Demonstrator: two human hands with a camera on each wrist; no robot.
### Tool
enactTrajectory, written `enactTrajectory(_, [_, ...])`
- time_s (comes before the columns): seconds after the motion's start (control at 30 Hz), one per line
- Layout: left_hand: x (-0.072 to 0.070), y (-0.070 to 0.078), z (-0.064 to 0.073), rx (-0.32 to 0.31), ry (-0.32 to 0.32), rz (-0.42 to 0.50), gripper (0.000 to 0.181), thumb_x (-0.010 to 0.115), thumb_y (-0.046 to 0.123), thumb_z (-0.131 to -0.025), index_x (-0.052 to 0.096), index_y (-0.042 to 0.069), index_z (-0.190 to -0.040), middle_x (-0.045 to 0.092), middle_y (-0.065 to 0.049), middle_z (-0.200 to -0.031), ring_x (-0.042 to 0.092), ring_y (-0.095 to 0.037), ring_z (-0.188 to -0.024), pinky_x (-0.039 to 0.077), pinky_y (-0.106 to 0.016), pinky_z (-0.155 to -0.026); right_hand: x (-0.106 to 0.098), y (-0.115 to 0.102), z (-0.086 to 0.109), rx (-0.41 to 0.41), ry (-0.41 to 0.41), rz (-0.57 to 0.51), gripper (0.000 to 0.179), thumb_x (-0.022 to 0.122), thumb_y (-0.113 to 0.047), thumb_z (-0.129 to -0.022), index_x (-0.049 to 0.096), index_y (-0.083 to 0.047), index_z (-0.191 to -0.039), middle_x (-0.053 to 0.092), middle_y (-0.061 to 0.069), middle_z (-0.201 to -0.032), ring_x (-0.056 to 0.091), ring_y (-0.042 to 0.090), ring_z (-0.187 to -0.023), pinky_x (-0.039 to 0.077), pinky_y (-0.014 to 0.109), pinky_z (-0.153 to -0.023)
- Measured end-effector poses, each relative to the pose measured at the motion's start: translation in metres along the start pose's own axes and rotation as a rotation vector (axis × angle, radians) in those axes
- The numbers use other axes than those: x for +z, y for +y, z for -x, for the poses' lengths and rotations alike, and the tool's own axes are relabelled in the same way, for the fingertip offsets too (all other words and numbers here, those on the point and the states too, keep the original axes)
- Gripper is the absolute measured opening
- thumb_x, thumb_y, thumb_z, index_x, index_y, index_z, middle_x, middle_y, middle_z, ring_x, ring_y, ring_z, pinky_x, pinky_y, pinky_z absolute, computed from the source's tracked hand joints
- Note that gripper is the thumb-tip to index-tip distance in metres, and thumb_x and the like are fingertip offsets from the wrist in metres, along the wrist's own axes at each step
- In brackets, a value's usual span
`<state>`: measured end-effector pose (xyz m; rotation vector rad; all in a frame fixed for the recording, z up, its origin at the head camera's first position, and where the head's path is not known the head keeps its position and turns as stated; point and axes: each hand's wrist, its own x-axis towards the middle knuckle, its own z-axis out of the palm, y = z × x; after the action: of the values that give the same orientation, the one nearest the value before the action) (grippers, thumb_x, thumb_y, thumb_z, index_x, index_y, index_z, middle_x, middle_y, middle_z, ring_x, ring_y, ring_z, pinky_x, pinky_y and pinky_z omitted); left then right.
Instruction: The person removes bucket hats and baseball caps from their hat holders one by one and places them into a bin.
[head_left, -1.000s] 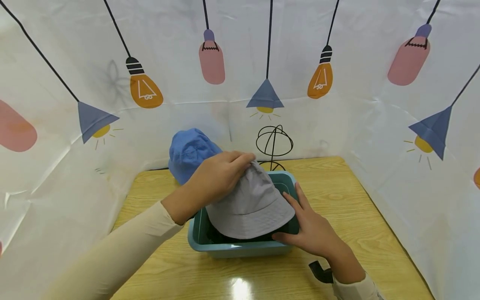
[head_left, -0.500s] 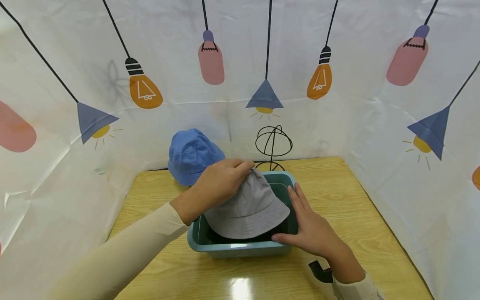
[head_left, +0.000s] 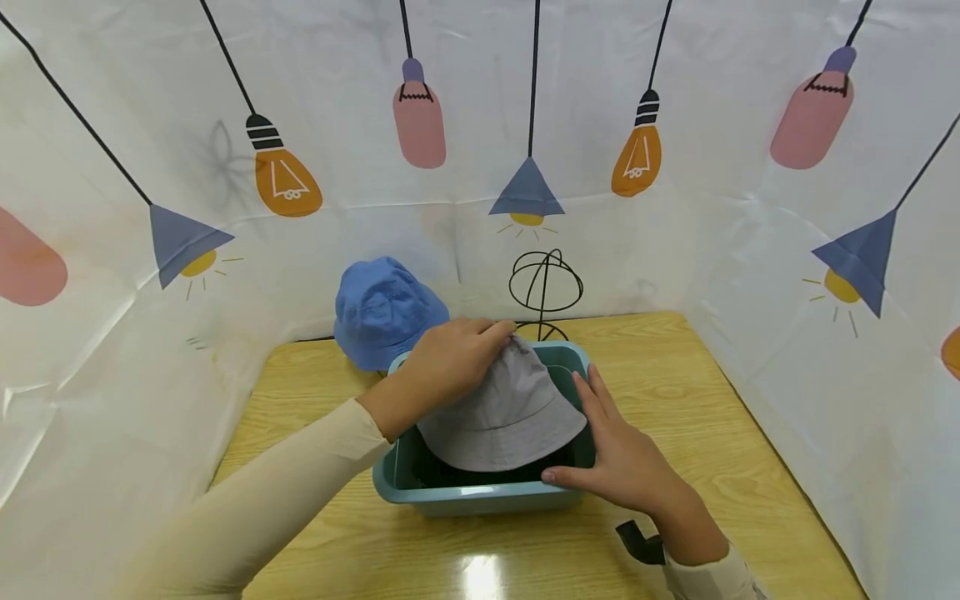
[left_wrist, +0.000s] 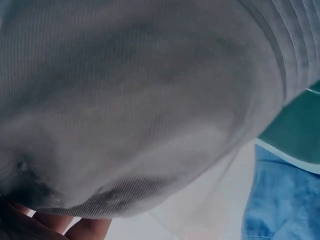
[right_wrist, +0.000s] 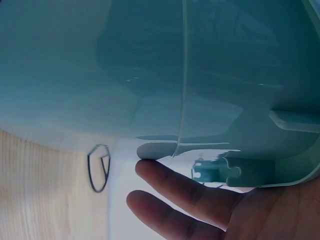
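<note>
My left hand [head_left: 450, 367] pinches the top of a grey bucket hat [head_left: 498, 425]. The hat hangs brim down inside the rim of a teal plastic basin [head_left: 480, 493]. Its ribbed cloth [left_wrist: 140, 115] fills most of the left wrist view, where fingertips [left_wrist: 90, 230] show at the bottom. At the basin's right side, my right hand [head_left: 622, 458] rests with fingers spread and fairly straight, thumb near the front rim. The right wrist view shows fingers [right_wrist: 175, 187] beside the basin wall [right_wrist: 125, 75]. Dark contents under the hat cannot be made out.
A blue bucket hat [head_left: 386, 308] sits behind the basin at the back left. Behind its right half stands a black wire hat stand [head_left: 543, 283]. A wooden table [head_left: 675, 375] bears everything, with a printed white sheet [head_left: 457, 242] hung around it.
My left hand has lowered the grey hat slightly and then shifted a little to the right with it. My right hand has stayed at the basin, its fingers drawn slightly back toward the rim.
</note>
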<state>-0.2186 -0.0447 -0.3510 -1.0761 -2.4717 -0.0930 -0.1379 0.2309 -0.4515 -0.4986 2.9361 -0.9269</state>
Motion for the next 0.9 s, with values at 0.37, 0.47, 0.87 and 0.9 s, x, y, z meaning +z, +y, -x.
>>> enactTrajectory(0.37, [0.017,0.007,0.005,0.043,-0.149,-0.079,0.029,0.050,0.023,-0.110,0.061,0.023,-0.137,0.072,-0.001,-0.125,0.072,-0.024,-0.109,0.062,-0.041,-0.075,0.001,-0.001,-0.001,0.005,0.011,0.030,0.132,0.073,-0.085,-0.069,-0.006,-0.041,-0.165,-0.011,-0.003,-0.175,0.070,0.023,-0.091,0.052,0.037,-0.063])
enactTrajectory(0.47, [0.016,0.007,0.003,0.039,-0.154,-0.064,0.029,0.050,0.028,-0.111,0.062,0.023,-0.137,0.072,-0.001,-0.126,0.072,-0.023,-0.109,0.062,-0.041,-0.074,0.000,-0.001,-0.001,0.004,0.014,0.026,0.132,0.074,-0.084,-0.069,-0.004,-0.040,-0.166,-0.011,-0.003,-0.175,0.071,0.026,-0.094,0.052,0.037,-0.063])
enactTrajectory(0.87, [0.010,-0.005,0.003,0.203,-0.444,0.099,0.087,0.069,0.063,-0.092,0.034,0.029,-0.163,0.034,-0.012,-0.167,0.042,-0.032,-0.149,0.041,-0.049,-0.118,0.000,-0.002,0.000,-0.002,0.006,0.024,0.128,0.074,-0.081,-0.073,-0.004,-0.040,-0.166,-0.012,-0.002,-0.175,0.071,0.032,-0.101,0.053,0.038,-0.063])
enactTrajectory(0.9, [0.011,-0.005,0.003,0.215,-0.462,0.122,0.093,0.073,0.063,-0.088,0.032,0.028,-0.164,0.032,-0.013,-0.168,0.040,-0.032,-0.151,0.039,-0.049,-0.120,0.000,-0.002,0.000,-0.003,0.007,0.025,0.128,0.074,-0.081,-0.073,-0.003,-0.039,-0.166,-0.012,-0.002,-0.175,0.071,0.032,-0.101,0.053,0.038,-0.063])
